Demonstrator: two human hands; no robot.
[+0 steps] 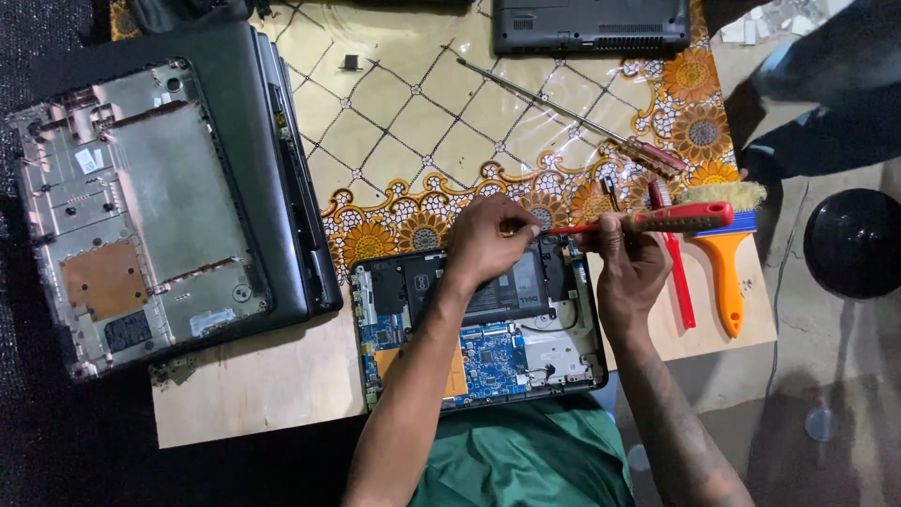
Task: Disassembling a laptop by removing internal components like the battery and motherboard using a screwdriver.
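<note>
Near the table's front edge, a stiff, light screwdriver [648,222] is pinched: right hand [627,263] on handle, left hand [488,239] at tip, over a fragile laptop [526,347].

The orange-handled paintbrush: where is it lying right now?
In the head view, the orange-handled paintbrush lies on the right end of the wooden board, just right of the right hand and beside a red-handled tool.

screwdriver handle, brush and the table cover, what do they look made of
Screwdriver handle: looks like glossy red plastic, translucent with highlights; the right hand holds it. Brush: smooth orange handle, probably plastic, with pale bristles, natural or synthetic unclear. Table cover: likely vinyl sheet, shiny with glare over its printed pattern.
</note>
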